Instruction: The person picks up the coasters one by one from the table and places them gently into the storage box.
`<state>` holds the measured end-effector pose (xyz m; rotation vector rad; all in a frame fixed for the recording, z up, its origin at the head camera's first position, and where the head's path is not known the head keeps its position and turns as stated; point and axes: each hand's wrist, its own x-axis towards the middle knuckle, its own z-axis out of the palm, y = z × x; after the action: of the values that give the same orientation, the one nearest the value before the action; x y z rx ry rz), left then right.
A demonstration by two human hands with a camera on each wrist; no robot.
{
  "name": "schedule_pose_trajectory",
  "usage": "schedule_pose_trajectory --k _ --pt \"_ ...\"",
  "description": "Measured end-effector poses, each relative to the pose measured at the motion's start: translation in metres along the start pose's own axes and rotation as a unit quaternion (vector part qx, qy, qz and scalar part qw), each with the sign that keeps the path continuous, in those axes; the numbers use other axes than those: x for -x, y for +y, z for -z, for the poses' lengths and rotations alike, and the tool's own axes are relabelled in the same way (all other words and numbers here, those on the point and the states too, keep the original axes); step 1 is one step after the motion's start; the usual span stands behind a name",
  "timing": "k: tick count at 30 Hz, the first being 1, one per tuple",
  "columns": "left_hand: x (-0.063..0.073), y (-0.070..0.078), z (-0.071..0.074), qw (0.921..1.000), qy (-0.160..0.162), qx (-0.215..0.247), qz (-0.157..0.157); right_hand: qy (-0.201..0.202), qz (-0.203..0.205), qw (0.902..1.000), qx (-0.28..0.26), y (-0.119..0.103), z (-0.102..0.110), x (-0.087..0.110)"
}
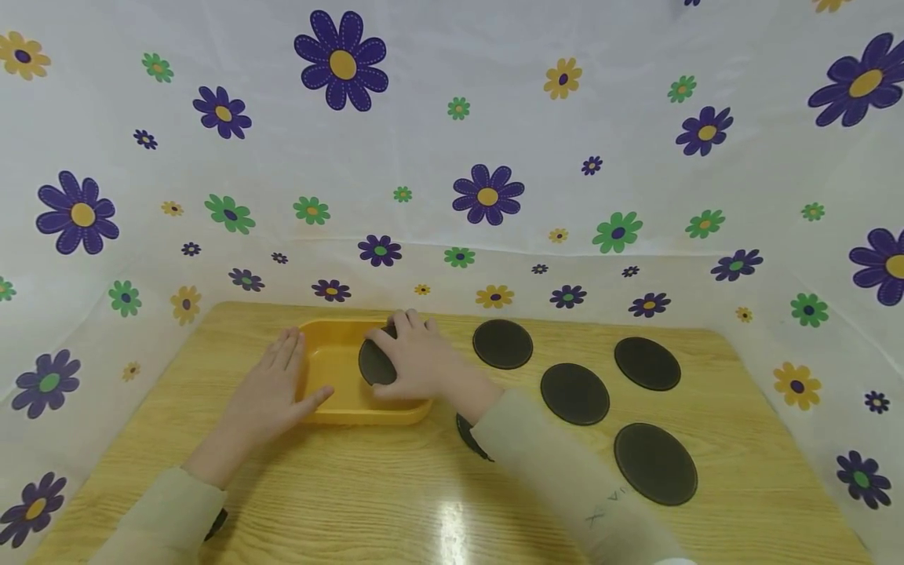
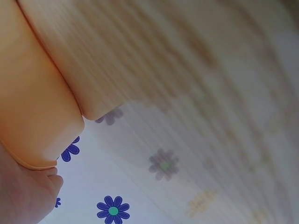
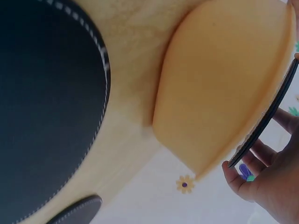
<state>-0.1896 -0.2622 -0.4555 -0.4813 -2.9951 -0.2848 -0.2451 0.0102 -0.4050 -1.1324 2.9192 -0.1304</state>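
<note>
My right hand (image 1: 424, 357) pinches a round black coaster (image 1: 377, 362) by its edges, tilted over the right part of a yellow plastic tray (image 1: 367, 419). In the right wrist view, fingers curl at the rim of this coaster (image 3: 266, 119), beside the tray's outer wall (image 3: 215, 84). My left hand (image 1: 271, 384) rests against the tray's left side with straight fingers, its thumb stretched over the front left corner. The left wrist view has the tray wall (image 2: 37, 93) with part of that hand (image 2: 28, 193) below it.
To the right lie more black coasters with stitched edges: one at the back (image 1: 503, 344), one mid-table (image 1: 575, 394), one far right (image 1: 647, 363) and one nearer (image 1: 655, 464). My right sleeve partly hides another coaster (image 1: 472, 438). A flowered white curtain (image 1: 424, 141) surrounds the wooden table (image 1: 367, 486).
</note>
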Motion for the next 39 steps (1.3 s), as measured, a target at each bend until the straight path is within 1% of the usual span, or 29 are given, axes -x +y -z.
schedule_pose_trajectory --k 7,14,18,24,29,34,39 --pt "0.001 0.001 0.001 1.0000 -0.005 0.002 0.002 -0.027 0.003 0.9996 0.005 -0.008 -0.010 -0.006" --pt "-0.001 -0.001 -0.001 1.0000 -0.003 0.002 0.000 -0.049 -0.011 0.9986 0.017 -0.009 -0.023 -0.008" --pt "-0.001 -0.001 -0.002 1.0000 -0.003 0.003 -0.001 -0.056 -0.010 0.9981 0.026 -0.009 -0.028 -0.007" --pt "-0.001 -0.002 -0.002 1.0000 -0.005 0.000 0.002 -0.051 -0.005 0.9982 0.032 -0.008 -0.033 -0.009" --pt "-0.001 -0.002 -0.004 1.0000 -0.003 0.000 0.001 -0.044 -0.003 0.9985 0.034 -0.006 -0.031 -0.009" --pt "-0.001 -0.002 -0.003 1.0000 0.002 0.004 0.000 -0.032 0.002 0.9988 0.036 -0.003 -0.023 -0.007" --pt "0.000 -0.001 -0.002 1.0000 0.005 0.008 -0.001 -0.007 0.010 0.9993 0.037 0.003 -0.009 -0.003"
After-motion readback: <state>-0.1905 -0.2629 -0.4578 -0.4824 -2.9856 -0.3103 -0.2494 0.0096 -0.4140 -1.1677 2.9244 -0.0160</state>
